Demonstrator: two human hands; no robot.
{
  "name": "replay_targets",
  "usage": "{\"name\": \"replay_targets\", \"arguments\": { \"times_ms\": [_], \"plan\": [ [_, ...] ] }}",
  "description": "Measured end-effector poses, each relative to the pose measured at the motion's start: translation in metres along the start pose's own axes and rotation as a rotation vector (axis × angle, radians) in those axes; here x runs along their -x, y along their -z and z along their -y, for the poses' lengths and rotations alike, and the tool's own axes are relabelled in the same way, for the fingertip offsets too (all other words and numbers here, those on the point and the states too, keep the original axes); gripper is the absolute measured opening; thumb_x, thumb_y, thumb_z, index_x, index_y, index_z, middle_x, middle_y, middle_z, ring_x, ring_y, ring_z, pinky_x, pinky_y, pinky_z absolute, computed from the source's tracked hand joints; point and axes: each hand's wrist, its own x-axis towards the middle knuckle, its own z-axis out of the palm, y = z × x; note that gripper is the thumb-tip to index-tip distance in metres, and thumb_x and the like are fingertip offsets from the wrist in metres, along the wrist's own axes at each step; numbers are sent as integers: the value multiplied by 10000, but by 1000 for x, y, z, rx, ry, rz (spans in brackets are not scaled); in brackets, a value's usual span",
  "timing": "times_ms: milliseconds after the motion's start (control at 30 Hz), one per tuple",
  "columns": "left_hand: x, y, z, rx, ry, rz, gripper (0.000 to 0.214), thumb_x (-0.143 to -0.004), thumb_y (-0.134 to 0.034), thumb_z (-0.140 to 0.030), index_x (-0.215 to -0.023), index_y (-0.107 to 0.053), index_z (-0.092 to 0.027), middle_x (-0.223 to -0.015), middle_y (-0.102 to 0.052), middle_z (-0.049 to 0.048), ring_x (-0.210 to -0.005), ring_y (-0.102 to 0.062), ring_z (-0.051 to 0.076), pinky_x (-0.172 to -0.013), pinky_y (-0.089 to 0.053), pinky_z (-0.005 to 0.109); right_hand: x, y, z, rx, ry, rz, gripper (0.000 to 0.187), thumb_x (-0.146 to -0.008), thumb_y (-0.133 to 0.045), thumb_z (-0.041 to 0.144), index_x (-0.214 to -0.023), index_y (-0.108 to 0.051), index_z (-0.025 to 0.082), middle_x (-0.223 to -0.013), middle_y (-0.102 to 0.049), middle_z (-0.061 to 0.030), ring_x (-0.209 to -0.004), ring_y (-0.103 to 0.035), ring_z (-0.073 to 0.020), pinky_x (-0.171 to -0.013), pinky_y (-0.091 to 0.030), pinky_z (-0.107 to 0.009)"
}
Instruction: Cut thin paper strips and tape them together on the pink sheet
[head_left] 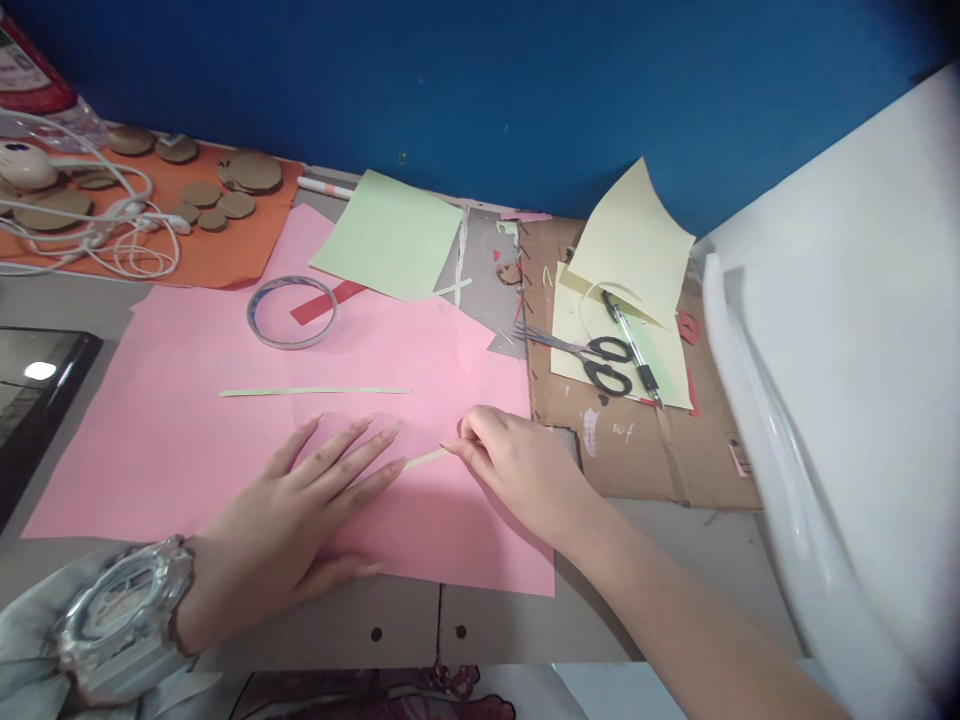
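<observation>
My left hand (322, 490) lies flat on the pink paper (150, 430), fingers spread, a watch (124, 620) at its wrist. A short stretch of a thin pale green paper strip (425, 459) shows between the index fingertip and my right hand (517, 470). The right thumb and fingers are pinched together on the strip's right end. Whatever part of the strip runs under my left hand is hidden. Above the hands, a second pale green strip (315, 391) lies nearly level on the pink paper.
A tape roll (251, 325) rests over a red paper piece (319, 305). Green paper (390, 240) lies behind. Cardboard (645, 460) at right bears scissors (592, 360), a pen (634, 350) and yellow sheets (630, 240). White earphones (112, 230) and cardboard discs (251, 172) sit on orange paper (247, 245).
</observation>
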Motion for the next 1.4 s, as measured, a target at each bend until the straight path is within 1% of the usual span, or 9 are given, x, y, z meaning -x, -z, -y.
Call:
{"name": "replay_targets", "arguments": {
  "times_ms": [200,533,900,1133,1300,1400],
  "plan": [
    [1,-1,0,19,6,-8,696,-865,-463,-555,-1443,-296,-206,-1523,-246,85,-1381,-237,321,-1122,-114,504,0,1,1,-5,-6,6,192,-949,-428,335,-814,-460,203,-780,-612,15,-639,-535,-117,-556,-325,-249],
    [1,-1,1,-8,0,3,697,-872,-450,-550,-1450,-274,-203,-1533,-214,80,-1387,-218,315,-1118,-112,504,1,0,0,-24,-6,9,190,-953,-421,331,-815,-449,203,-783,-609,16,-648,-534,-119,-561,-326,-250],
    [0,0,1,2,4,8,690,-870,-464,-536,-1448,-280,-209,-1533,-217,78,-1386,-222,312,-1123,-100,490,1,1,0,-53,-9,8,174,-947,-440,318,-814,-448,206,-784,-600,27,-650,-522,-108,-551,-307,-244],
    [2,0,4,-38,-16,38,707,-860,-439,-593,-1449,-280,-236,-1540,-194,66,-1385,-219,320,-1114,-106,486,1,-1,-1,-65,23,-32,200,-943,-451,327,-785,-423,209,-731,-567,46,-608,-491,-100,-536,-290,-241],
    [8,1,11,-19,-47,49,736,-850,-445,-608,-1458,-256,-239,-1537,-199,59,-1394,-203,313,-1126,-95,463,1,-1,-1,-70,40,-53,186,-938,-465,308,-788,-432,204,-752,-584,46,-619,-504,-97,-544,-297,-235],
    [16,4,16,5,-56,46,740,-845,-459,-604,-1463,-232,-265,-1535,-209,49,-1397,-209,300,-1136,-85,449,1,-1,-1,-68,42,-44,183,-941,-460,305,-791,-429,204,-759,-586,47,-624,-511,-98,-539,-291,-234]
  ]
}}
